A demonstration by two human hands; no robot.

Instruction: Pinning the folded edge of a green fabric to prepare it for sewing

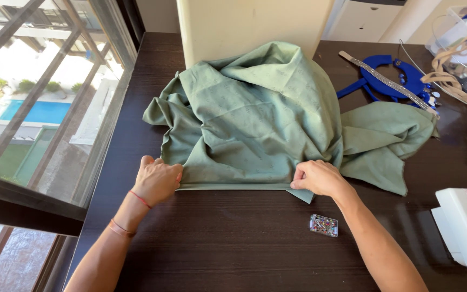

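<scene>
A rumpled sage-green cloth (pixel 260 119) lies heaped on a dark wooden table (pixel 233 254). Its near edge is folded into a straight hem that runs between my two hands. My left hand (pixel 157 181) pinches the left end of that folded edge, fingers closed on the fabric. At the right end of the fold, my right hand (pixel 317 177) grips the cloth between thumb and fingers. A small clear box of coloured pins (pixel 323 225) rests on the table just below my right wrist.
A white sewing machine (pixel 466 227) sits at the right edge. Blue curved rulers (pixel 385 81) and a sparkly strip lie at the back right beside a clear container (pixel 460 48). A cream box (pixel 244 27) stands behind the cloth. A window runs along the left.
</scene>
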